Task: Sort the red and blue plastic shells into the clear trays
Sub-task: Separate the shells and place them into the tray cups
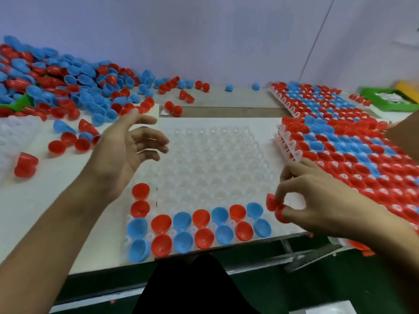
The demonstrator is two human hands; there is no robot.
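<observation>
Right grip (pixel 301 200) pinches stacked red shells (pixel 275 208) at the clear tray (pixel 215 159) near-right corner; left grip (pixel 127 143) wide, empty. Risk: stuck shells seat together.

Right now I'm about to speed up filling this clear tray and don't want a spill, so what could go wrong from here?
1. The right hand pinches red shells beside the placed rows; a bump could unseat them.
2. The clear tray reaches the table's near edge, so shells could drop off.
3. The left hand may scatter the loose pile as it reaches.
</observation>
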